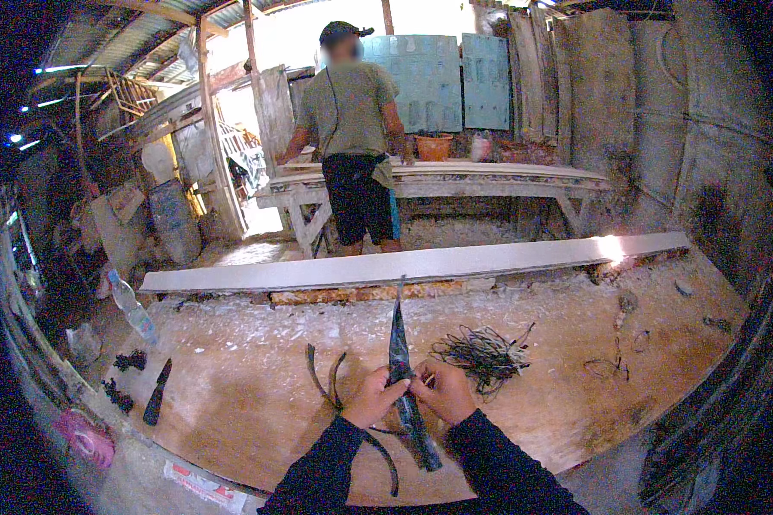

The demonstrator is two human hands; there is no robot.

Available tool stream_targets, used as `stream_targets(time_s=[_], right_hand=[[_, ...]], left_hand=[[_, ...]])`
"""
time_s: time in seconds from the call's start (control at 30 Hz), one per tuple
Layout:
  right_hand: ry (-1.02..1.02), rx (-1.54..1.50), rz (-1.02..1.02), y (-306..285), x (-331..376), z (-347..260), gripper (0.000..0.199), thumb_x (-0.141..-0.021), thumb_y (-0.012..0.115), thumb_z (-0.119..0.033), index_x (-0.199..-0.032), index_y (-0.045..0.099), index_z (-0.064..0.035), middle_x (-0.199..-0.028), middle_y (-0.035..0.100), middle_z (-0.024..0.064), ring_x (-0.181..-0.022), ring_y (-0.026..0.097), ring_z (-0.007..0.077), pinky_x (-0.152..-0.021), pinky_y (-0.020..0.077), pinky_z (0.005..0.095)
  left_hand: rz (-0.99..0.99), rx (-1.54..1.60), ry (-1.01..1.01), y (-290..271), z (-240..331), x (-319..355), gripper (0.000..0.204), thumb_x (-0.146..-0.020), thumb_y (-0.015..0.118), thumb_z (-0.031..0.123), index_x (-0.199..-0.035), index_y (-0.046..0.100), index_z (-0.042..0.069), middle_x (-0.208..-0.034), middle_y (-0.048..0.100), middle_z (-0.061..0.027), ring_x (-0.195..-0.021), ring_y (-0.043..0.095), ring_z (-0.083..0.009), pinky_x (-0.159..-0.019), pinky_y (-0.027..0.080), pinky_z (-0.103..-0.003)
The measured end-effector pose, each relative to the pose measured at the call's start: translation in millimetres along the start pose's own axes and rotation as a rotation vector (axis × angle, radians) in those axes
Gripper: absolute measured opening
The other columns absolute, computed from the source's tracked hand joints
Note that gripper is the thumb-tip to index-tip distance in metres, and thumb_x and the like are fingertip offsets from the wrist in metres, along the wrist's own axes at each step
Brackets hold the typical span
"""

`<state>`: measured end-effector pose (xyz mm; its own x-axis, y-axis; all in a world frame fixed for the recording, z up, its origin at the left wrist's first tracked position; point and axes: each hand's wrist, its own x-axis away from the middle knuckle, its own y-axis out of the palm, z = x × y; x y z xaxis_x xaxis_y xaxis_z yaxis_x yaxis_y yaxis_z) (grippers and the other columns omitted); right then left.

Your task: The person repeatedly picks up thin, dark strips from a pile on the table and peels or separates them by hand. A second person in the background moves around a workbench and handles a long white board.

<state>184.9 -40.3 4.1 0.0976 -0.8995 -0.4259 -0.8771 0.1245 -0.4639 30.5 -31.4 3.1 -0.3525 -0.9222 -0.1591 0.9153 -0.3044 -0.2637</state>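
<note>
A long, dark, shiny piece (414, 429) that tapers to a thin point at its far end lies upright in front of me; it looks wrapped in black material, and its exact kind I cannot tell. My left hand (376, 396) is closed around its middle, thumb on top. Fingers of my right hand (444, 393) are pinched together against its right side; what they grip is hidden. Curved black strips (333, 378) lie by my left hand, another (383, 463) near my left forearm. A tangled heap of thin black cords (481, 356) sits beyond my right hand.
On the wooden tabletop (524, 438), a dark knife (157, 392) and black scraps (118, 395) lie at left, near a clear plastic bottle (130, 305). A long white board (421, 264) spans the far edge. Behind it a person (348, 129) stands at a workbench (489, 184).
</note>
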Motion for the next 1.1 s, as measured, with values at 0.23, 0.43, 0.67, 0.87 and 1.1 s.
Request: stream_targets(time_s=[0.23,0.43,0.67,0.87,1.1], right_hand=[[0.161,-0.475,-0.178,3.5,-2.3,16.8,0.014,-0.081,0.058,-0.015,-0.082,0.059,-0.0018,-0.072,0.059,0.0019,-0.062,0.056,0.0089,-0.054,0.0471,0.0227],[0.231,-0.601,-0.277,-1.5,-3.2,21.3,0.015,-0.082,0.057,-0.016,-0.084,0.059,-0.0009,-0.074,0.060,0.0024,-0.062,0.056,0.0082,-0.052,0.0477,0.0219],[0.278,-0.615,-0.319,-10.2,-2.4,9.2,0.013,-0.081,0.057,-0.015,-0.084,0.060,-0.0024,-0.074,0.060,0.0022,-0.056,0.055,0.0075,-0.049,0.0452,0.0195],[0.240,-0.579,-0.415,-11.3,-3.1,1.9,0.014,-0.080,0.059,-0.018,-0.081,0.061,-0.0045,-0.069,0.060,0.0004,-0.052,0.054,0.0061,-0.047,0.0423,0.0188],[0.282,-0.523,-0.331,-12.4,-1.8,2.4,0.015,-0.080,0.059,-0.019,-0.080,0.061,-0.0043,-0.067,0.059,-0.0004,-0.053,0.055,0.0057,-0.046,0.0407,0.0184]], left_hand=[[-0.054,0.426,-0.120,-9.4,-21.1,-7.2,0.020,-0.083,0.056,0.020,-0.093,0.058,0.003,-0.082,0.060,-0.0017,-0.075,0.056,-0.0100,-0.068,0.044,-0.023],[-0.094,0.488,-0.195,-11.6,-14.9,-5.5,0.019,-0.084,0.056,0.018,-0.093,0.057,0.002,-0.086,0.061,-0.0032,-0.076,0.057,-0.0110,-0.069,0.045,-0.024],[-0.058,0.488,-0.167,-10.7,-2.8,-2.5,0.014,-0.082,0.053,0.009,-0.090,0.057,-0.001,-0.082,0.060,-0.0049,-0.070,0.058,-0.0171,-0.067,0.048,-0.029],[-0.012,0.448,-0.075,-11.1,-0.6,-2.7,0.010,-0.081,0.053,0.006,-0.087,0.058,-0.001,-0.079,0.060,-0.0044,-0.067,0.056,-0.0162,-0.064,0.047,-0.029],[-0.048,0.601,-0.086,-9.5,-1.9,-2.6,0.012,-0.080,0.058,0.010,-0.090,0.056,0.003,-0.083,0.061,-0.0041,-0.075,0.058,-0.0134,-0.069,0.047,-0.026]])
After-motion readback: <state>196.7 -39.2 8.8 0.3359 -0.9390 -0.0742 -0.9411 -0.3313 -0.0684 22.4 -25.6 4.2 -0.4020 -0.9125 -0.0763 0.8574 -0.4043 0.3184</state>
